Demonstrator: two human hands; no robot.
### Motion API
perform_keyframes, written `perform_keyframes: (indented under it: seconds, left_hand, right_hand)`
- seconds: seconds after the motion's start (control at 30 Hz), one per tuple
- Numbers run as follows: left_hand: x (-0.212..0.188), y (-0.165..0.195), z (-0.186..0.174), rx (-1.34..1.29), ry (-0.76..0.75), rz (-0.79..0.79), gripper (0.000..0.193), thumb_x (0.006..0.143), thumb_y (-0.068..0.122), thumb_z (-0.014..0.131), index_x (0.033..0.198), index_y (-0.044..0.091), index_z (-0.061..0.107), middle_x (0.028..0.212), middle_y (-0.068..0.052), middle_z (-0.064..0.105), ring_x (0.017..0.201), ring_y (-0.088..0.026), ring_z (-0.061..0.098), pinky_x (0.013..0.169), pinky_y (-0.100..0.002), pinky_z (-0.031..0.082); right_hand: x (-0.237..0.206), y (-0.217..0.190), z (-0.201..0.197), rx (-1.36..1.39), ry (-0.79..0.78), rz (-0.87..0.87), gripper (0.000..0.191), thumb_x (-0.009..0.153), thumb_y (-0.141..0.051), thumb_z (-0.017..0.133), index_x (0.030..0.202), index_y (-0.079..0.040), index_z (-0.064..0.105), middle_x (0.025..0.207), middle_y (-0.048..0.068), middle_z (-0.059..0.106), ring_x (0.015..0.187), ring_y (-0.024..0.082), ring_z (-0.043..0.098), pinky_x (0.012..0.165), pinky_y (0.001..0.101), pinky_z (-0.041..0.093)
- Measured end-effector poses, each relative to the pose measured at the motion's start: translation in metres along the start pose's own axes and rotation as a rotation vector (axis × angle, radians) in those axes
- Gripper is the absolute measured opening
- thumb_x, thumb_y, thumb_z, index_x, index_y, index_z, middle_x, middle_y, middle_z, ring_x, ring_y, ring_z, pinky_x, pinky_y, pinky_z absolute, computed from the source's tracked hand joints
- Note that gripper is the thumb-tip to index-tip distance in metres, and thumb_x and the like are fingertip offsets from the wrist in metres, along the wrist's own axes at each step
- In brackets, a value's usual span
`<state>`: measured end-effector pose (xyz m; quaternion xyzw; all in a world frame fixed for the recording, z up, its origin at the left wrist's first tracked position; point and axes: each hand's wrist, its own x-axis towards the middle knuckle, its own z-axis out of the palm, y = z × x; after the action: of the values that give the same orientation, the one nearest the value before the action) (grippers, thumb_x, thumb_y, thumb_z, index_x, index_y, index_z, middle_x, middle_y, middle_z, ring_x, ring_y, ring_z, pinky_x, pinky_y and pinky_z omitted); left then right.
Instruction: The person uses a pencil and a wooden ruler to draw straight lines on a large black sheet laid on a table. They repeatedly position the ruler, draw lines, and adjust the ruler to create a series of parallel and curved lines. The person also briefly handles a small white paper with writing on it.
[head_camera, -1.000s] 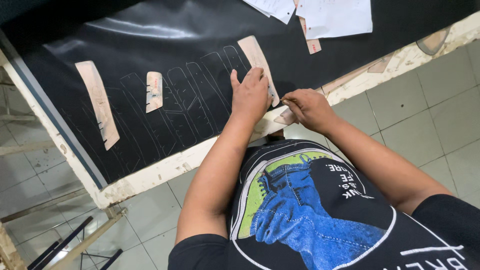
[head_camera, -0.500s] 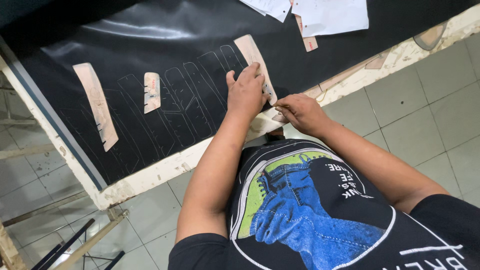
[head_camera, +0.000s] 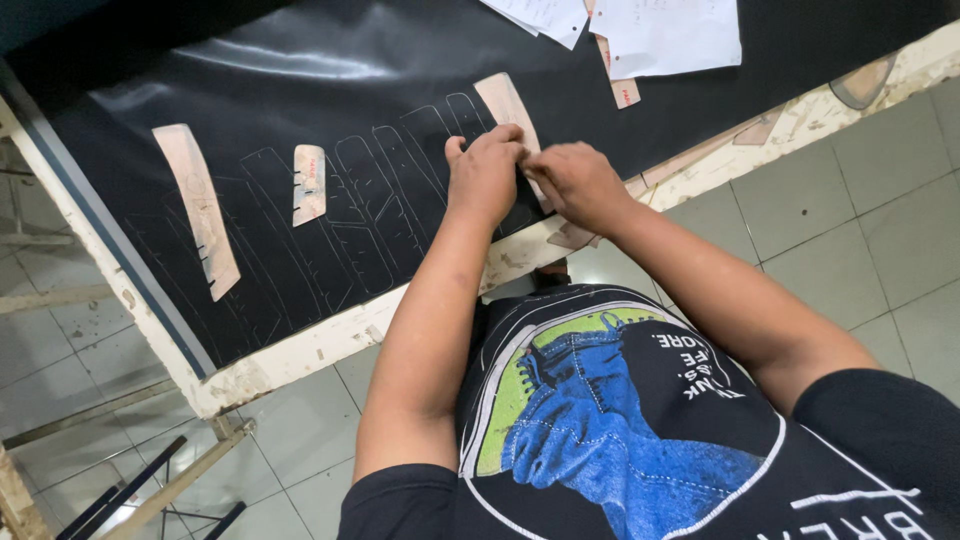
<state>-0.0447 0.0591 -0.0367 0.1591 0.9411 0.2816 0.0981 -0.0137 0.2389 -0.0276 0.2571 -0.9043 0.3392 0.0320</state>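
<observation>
A tan cardboard template (head_camera: 503, 100) lies on a black leather sheet (head_camera: 300, 90) that covers the table. My left hand (head_camera: 485, 175) presses down on the template's lower part, fingers curled over it. My right hand (head_camera: 575, 182) sits right beside it, touching it. Its fingers are pinched around a thin marking tool that is mostly hidden, at the template's right edge. Pale traced outlines (head_camera: 390, 190) of the same shape run in a row to the left of my hands.
Two more templates rest on the sheet: a long one (head_camera: 197, 210) at the left and a short one (head_camera: 309, 183). White papers (head_camera: 665, 35) lie at the far edge. The worn wooden table edge (head_camera: 330, 335) runs in front of me, over a tiled floor (head_camera: 870, 170).
My right hand has moved up from the table's edge to meet my left hand at the template. My left hand has curled its fingers on the template.
</observation>
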Motion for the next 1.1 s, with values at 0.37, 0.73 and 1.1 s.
perform_keyframes:
  seconds: [0.37, 0.73, 1.1]
  left_hand:
    - [-0.003, 0.004, -0.004, 0.003, 0.017, -0.008, 0.020, 0.080, 0.017, 0.079, 0.100, 0.013, 0.078, 0.127, 0.006, 0.067, 0.114, -0.016, 0.065, 0.110, -0.057, 0.030]
    - [-0.006, 0.006, -0.006, 0.033, 0.048, 0.020, 0.023, 0.080, 0.016, 0.080, 0.102, 0.013, 0.077, 0.126, 0.007, 0.067, 0.113, -0.016, 0.065, 0.111, -0.057, 0.031]
    - [-0.008, 0.004, -0.003, 0.062, 0.064, 0.043, 0.026, 0.078, 0.014, 0.080, 0.103, 0.012, 0.074, 0.131, 0.004, 0.065, 0.119, -0.017, 0.062, 0.111, -0.059, 0.029]
  right_hand:
    - [-0.008, 0.006, -0.011, 0.069, 0.043, 0.217, 0.013, 0.101, -0.016, 0.067, 0.105, -0.004, 0.071, 0.100, 0.014, 0.073, 0.092, 0.033, 0.070, 0.079, 0.0409, 0.055]
    - [-0.014, 0.003, -0.007, 0.039, 0.020, 0.195, 0.012, 0.099, -0.016, 0.070, 0.103, -0.005, 0.074, 0.094, 0.013, 0.073, 0.088, 0.033, 0.069, 0.080, 0.0423, 0.054]
    - [-0.030, -0.001, -0.012, 0.123, 0.007, 0.264, 0.012, 0.098, -0.015, 0.069, 0.104, -0.005, 0.073, 0.095, 0.013, 0.072, 0.087, 0.032, 0.070, 0.076, 0.0401, 0.055]
